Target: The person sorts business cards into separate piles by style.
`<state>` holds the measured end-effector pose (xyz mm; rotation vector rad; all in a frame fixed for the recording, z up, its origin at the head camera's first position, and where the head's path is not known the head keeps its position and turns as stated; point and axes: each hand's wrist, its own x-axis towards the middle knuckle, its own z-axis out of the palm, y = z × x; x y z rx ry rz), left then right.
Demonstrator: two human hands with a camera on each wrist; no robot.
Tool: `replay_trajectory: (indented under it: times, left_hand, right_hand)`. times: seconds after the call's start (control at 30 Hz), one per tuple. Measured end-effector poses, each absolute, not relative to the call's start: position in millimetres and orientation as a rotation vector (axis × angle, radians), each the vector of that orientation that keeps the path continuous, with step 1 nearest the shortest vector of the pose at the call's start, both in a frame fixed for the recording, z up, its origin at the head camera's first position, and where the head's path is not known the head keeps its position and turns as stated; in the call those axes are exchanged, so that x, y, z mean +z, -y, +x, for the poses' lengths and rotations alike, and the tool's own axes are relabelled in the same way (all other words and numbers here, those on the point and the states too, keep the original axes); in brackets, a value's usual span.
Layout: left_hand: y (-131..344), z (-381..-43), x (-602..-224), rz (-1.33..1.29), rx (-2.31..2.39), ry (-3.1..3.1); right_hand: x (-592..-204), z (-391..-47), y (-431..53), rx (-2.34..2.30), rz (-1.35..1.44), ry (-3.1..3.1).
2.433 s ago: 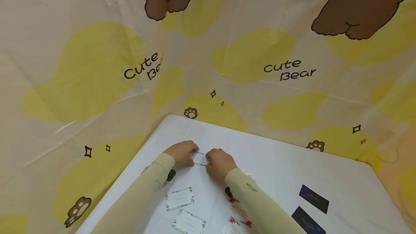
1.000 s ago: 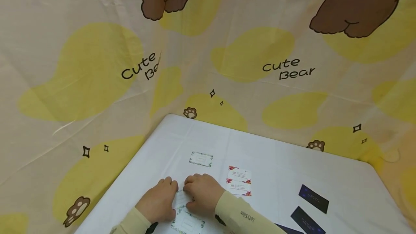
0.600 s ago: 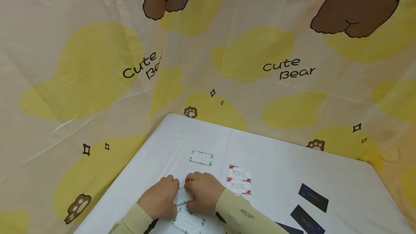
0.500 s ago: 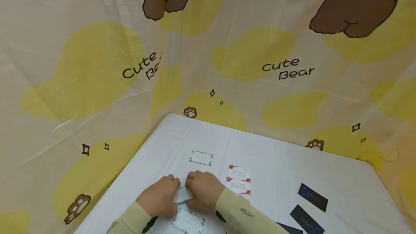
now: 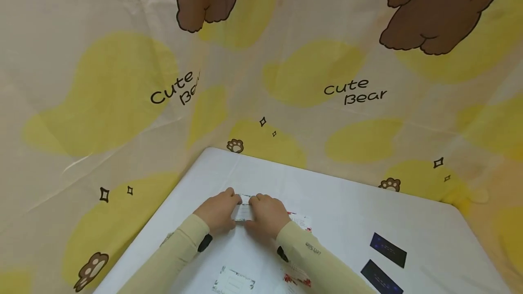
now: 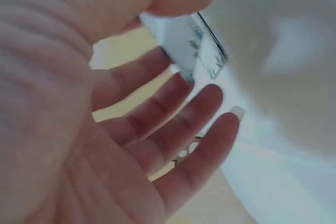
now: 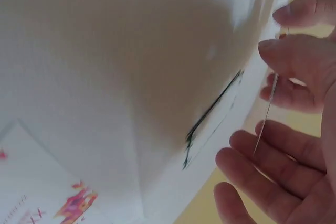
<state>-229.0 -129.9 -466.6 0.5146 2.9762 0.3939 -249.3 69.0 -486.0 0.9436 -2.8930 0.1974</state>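
Note:
A white business card with a leafy border point(image 5: 244, 213) is held between both hands, close over a matching card point(image 5: 245, 198) that lies on the white table. My left hand point(image 5: 216, 212) pinches its left end between thumb and index finger, the other fingers spread out below in the left wrist view. At the right end my right hand point(image 5: 268, 214) grips the card with thumb and fingers. The right wrist view shows the held card point(image 7: 271, 98) edge-on, apart from the lying card point(image 7: 215, 119). Much of the lower card is hidden by the hands and the upper one.
Another leafy card point(image 5: 234, 281) lies nearer the front. Red-flowered cards point(image 5: 301, 221) sit partly behind the right sleeve, with more red-flowered ones point(image 5: 296, 280) below it. Two dark cards point(image 5: 388, 249) lie to the right. A bear-print cloth point(image 5: 351, 117) rises behind the table point(image 5: 327, 189).
Both hands have lifted the nearer leafy card off its place and carried it away from the body, over the far leafy card. The head view has shifted slightly.

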Motion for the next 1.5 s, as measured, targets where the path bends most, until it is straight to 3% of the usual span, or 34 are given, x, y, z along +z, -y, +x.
replay_trajectory:
  times: [0.33,0.8,0.93,1.23,1.5]
  left_hand:
    - [115,-277,-474,0.361,0.475,-2.895]
    - [110,-283,-484,0.273,0.542,-2.857]
    - [113,-254,-474,0.318,0.534,-2.908]
    - [142,-134,-465,0.634,0.542,-2.740]
    - [146,-107,-480,0.706,0.474,-2.779]
  right_hand:
    - [-509,-280,-75,0.362,0.756,2.980]
    - [-506,-280,-80,0.362,0.835,3.015]
    - [-498,-260,-84,0.292,0.811,2.956]
    - [-480,-135,-79,0.146,1.007,3.066]
    - [-505,-106,-64,-0.058,0.959,2.929]
